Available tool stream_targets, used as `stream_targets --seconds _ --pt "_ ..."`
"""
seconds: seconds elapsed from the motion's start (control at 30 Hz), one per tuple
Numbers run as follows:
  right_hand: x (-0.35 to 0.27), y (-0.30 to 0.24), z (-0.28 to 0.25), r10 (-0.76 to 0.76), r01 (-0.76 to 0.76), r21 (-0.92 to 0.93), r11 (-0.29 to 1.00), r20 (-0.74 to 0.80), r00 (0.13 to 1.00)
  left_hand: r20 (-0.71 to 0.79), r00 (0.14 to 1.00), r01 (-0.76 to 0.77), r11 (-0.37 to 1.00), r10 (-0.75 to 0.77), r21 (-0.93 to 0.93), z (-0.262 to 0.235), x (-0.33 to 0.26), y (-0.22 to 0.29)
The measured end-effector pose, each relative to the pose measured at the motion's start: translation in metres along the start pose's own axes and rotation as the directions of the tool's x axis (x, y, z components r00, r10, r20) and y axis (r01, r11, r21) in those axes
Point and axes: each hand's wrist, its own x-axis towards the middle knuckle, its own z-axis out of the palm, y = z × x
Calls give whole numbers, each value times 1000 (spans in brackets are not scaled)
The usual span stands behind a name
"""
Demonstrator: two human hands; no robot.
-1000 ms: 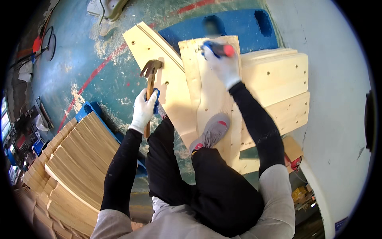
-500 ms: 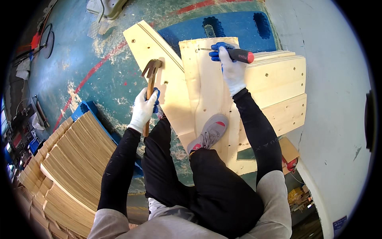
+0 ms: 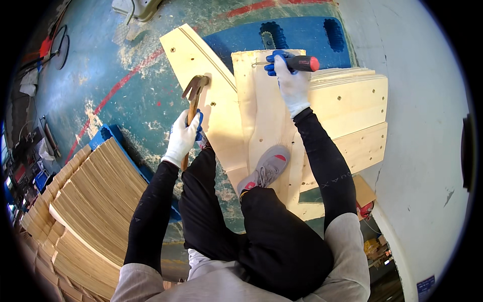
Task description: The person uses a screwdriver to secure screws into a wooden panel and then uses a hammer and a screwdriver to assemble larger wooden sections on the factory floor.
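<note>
My left hand (image 3: 182,137), in a white glove with blue palm, grips the wooden handle of a claw hammer (image 3: 192,103). The hammer's head points away from me, above a pale plywood board (image 3: 221,118) on the left. In the same kind of glove, my right hand (image 3: 291,83) is closed around a screwdriver (image 3: 303,63) with a black and red handle. Its thin shaft points left across the far end of the middle plywood board (image 3: 261,105), with the tip close to a small mark there. Whether the tip touches the wood, I cannot tell.
My shoe (image 3: 271,166) is on the middle board. Stacked plywood panels (image 3: 347,100) with fasteners lie right, beside a pale wall (image 3: 417,126). Behind is a blue plastic pallet (image 3: 307,38). Several stacked wood pieces (image 3: 100,201) stand at the left on another blue pallet (image 3: 113,133).
The screwdriver's handle end has swung slightly away from me, so the shaft lies more level across the board. My left hand keeps the hammer in nearly the same place. The view has shifted a little.
</note>
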Motion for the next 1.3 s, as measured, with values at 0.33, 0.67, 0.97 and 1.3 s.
stream_targets --seconds 0.33,0.67,0.97,1.3 --pt "7 -20 5 -21 89 -361 928 188 982 -123 982 -118 972 145 203 3 -10 18" --pt "14 -21 24 -252 404 -487 774 348 903 0 885 -465 885 465 34 -10 -58 147" --pt "9 -19 35 -232 392 -555 733 337 912 -91 547 -816 554 832 162 -29 -86 191" --pt "10 -13 37 -292 481 -568 668 395 871 -192 584 -812 571 789 -125 -32 -84 185"
